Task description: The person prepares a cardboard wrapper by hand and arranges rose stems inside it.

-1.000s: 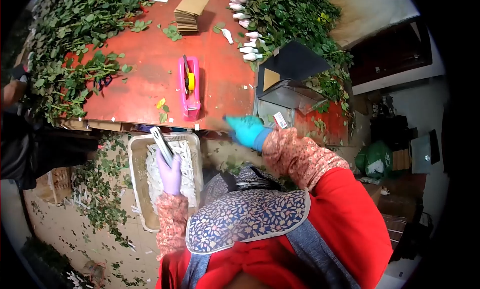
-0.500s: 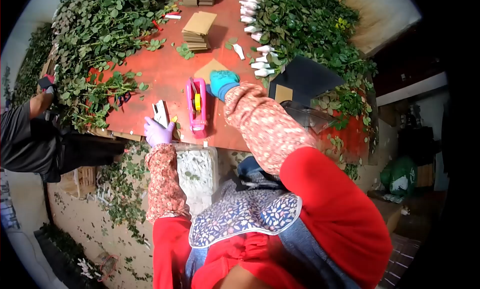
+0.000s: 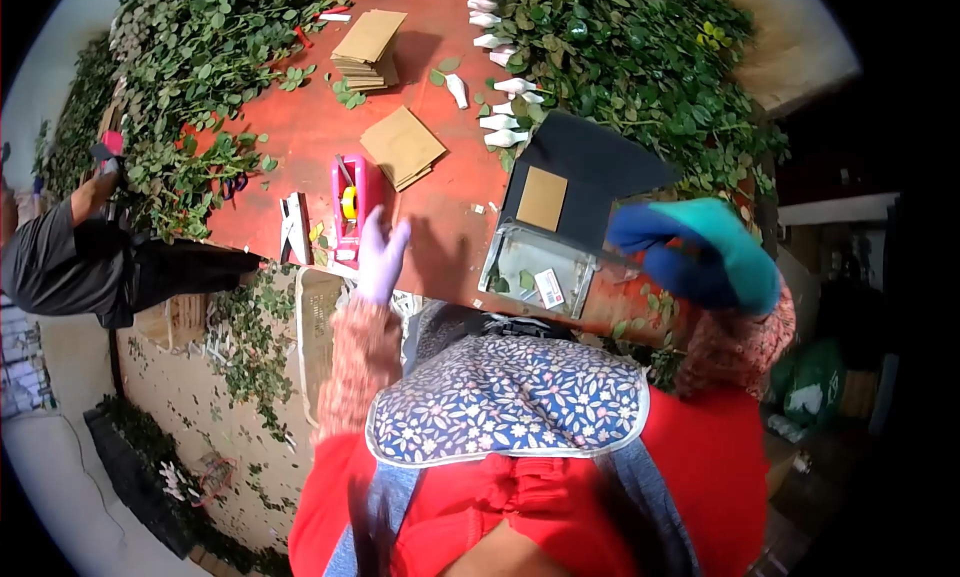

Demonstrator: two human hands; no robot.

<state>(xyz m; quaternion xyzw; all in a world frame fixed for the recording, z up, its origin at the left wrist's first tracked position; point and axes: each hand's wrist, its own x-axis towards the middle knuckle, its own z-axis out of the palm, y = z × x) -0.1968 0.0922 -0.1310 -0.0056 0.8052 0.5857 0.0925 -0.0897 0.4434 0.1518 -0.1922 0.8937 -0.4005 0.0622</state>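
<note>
My left hand [image 3: 381, 257], in a purple glove, is raised at the table's near edge with fingers apart, holding nothing. It is just right of a pink tape dispenser [image 3: 350, 222] with a yellow roll. Left of the dispenser lies a white stapler [image 3: 294, 229]. My right hand [image 3: 715, 252], in a teal and blue glove, is blurred at the right, its fingers not clear. Nearest to it are a black panel [image 3: 590, 167] bearing a brown card [image 3: 542, 199] and a clear plastic box [image 3: 508, 254] with a small white packet [image 3: 549, 288]. Several cardboard sheets [image 3: 402, 147] lie beyond the dispenser.
A cardboard stack [image 3: 368, 45] stands farther back on the red table [image 3: 430, 97]. Leafy stems [image 3: 620, 67] with white-wrapped ends lie at the right, more foliage [image 3: 200, 57] at the left. A white-wrapped piece [image 3: 457, 90] lies between. Another person's arm [image 3: 92, 199] reaches in from the left.
My right hand has left the cardboard sheets and swung right, past the black panel. My left hand has come away from the stapler and moved right. The view has shifted slightly.
</note>
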